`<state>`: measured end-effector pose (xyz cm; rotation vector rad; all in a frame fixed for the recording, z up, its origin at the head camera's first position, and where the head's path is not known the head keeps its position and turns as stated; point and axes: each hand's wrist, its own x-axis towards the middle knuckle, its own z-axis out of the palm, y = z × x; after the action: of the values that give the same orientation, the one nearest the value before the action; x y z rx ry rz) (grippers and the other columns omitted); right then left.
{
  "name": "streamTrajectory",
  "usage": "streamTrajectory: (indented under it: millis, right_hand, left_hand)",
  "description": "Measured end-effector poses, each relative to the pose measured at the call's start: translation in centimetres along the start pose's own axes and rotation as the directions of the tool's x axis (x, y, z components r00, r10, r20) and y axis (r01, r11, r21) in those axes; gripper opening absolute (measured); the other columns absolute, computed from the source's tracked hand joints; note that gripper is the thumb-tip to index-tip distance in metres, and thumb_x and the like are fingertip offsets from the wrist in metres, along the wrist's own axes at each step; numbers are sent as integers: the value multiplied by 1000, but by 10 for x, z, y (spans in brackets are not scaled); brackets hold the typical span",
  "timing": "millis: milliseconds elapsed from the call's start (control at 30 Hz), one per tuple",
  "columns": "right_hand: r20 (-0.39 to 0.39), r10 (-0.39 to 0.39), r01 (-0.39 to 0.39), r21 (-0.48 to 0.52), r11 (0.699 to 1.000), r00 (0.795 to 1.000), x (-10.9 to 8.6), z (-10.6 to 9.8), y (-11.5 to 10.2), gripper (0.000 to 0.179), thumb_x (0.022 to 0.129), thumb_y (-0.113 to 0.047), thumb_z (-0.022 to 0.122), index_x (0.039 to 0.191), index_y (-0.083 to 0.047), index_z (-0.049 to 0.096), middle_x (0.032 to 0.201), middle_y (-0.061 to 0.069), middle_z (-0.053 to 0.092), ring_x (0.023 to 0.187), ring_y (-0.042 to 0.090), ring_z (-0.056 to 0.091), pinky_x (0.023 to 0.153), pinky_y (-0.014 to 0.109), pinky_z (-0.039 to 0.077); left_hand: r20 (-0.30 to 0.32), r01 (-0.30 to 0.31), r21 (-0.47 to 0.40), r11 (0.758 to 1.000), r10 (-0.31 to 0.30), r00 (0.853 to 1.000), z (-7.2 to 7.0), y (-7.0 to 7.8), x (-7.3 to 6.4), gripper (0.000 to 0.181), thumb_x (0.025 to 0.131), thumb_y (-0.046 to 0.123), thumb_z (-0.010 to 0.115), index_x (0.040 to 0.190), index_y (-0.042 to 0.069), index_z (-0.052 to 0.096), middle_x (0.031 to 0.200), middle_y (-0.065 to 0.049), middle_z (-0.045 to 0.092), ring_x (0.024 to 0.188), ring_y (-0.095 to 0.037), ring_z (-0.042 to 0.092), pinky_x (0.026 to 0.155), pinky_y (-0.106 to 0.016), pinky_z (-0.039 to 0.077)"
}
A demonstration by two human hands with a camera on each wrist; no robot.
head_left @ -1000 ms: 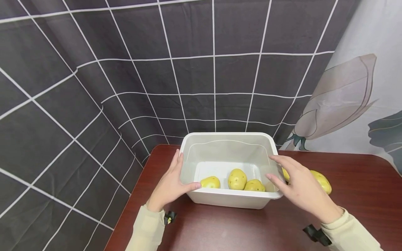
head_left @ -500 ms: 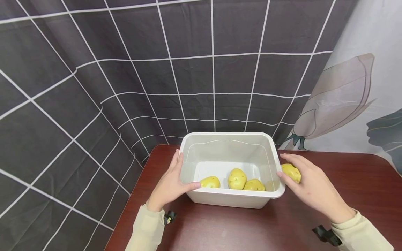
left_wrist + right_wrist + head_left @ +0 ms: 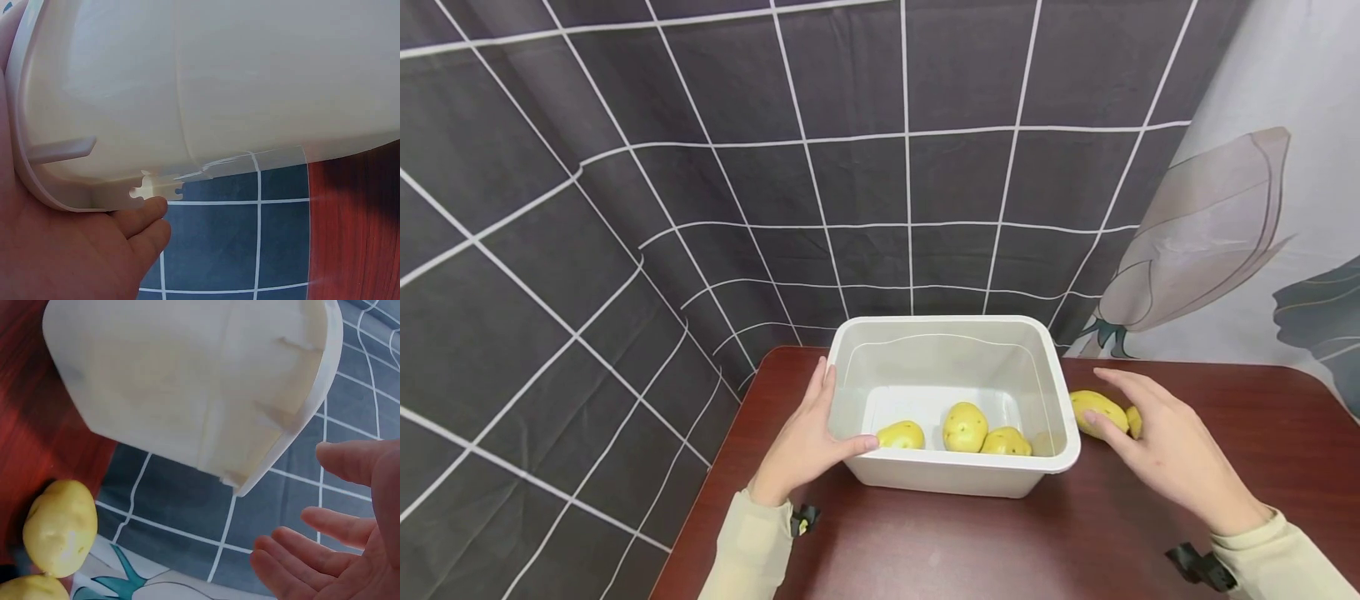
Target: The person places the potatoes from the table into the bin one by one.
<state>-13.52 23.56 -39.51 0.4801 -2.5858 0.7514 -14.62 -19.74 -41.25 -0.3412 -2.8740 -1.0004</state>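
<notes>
An off-white plastic basin (image 3: 947, 475) stands on the table, with three yellow potatoes inside, one of them the tall potato (image 3: 965, 427). My left hand (image 3: 801, 442) holds the basin's left front corner, thumb over the front rim and fingers along the left wall. In the left wrist view the rim lies against the palm. Right of the basin, my right hand (image 3: 1172, 450) is spread with nothing gripped, its thumb overlapping a potato (image 3: 1093, 408) on the table. Behind that hand, a second potato (image 3: 1133, 421) is partly hidden. The right wrist view shows a gap between hand and basin.
The reddish-brown table (image 3: 955, 546) runs under everything. A dark curtain (image 3: 865, 183) with white grid lines hangs close behind the basin and along the left. On the right hangs a pale curtain (image 3: 1240, 250) with a flower print.
My right hand has moved away from the basin's right rim, toward the right, over the potatoes on the table. The left hand and the basin have stayed in place.
</notes>
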Motion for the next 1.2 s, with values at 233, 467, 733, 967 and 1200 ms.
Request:
streamTrajectory:
  millis: [233,467,733,967,1200]
  right_hand:
    - [-6,11,-11,-16,1000,1000,-3,-1,9,58,88,-25,79,137,-3,57,132,19,59,117,42,55,87,57,41]
    - [-18,22,-23,-37,999,1000,-8,-3,21,58,88,-22,78,137,-1,56,131,22,58,116,43,54,87,57,40]
    - [-19,49,-49,-38,998,999,-13,-4,38,58,87,-19,79,136,2,55,131,25,56,114,46,53,86,59,39]
    - [-2,76,-76,-30,997,997,-16,-4,50,59,88,-21,77,138,1,54,131,26,55,115,49,52,87,61,38]
    - [18,105,-105,-30,994,994,-18,-4,62,63,88,-27,78,139,0,53,131,28,54,115,51,51,87,61,37]
  left_hand:
    - [2,11,-4,1000,-11,1000,0,-1,0,122,74,62,81,162,11,14,169,2,3,147,-29,30,109,-54,39]
    - [16,21,-4,1000,-21,1000,1,-1,-1,123,74,64,80,162,11,13,169,2,2,148,-29,29,110,-54,38]
    - [22,16,-2,1000,-16,1000,-1,1,-2,124,74,68,78,162,11,12,169,3,1,149,-28,27,111,-53,37]
    - [18,9,-6,1000,-9,1000,-1,1,-1,123,75,65,79,162,10,13,169,2,2,149,-29,28,111,-54,37]
    - [12,7,-9,1000,-7,1000,0,1,-1,120,76,57,83,162,10,14,169,2,2,149,-28,27,111,-54,36]
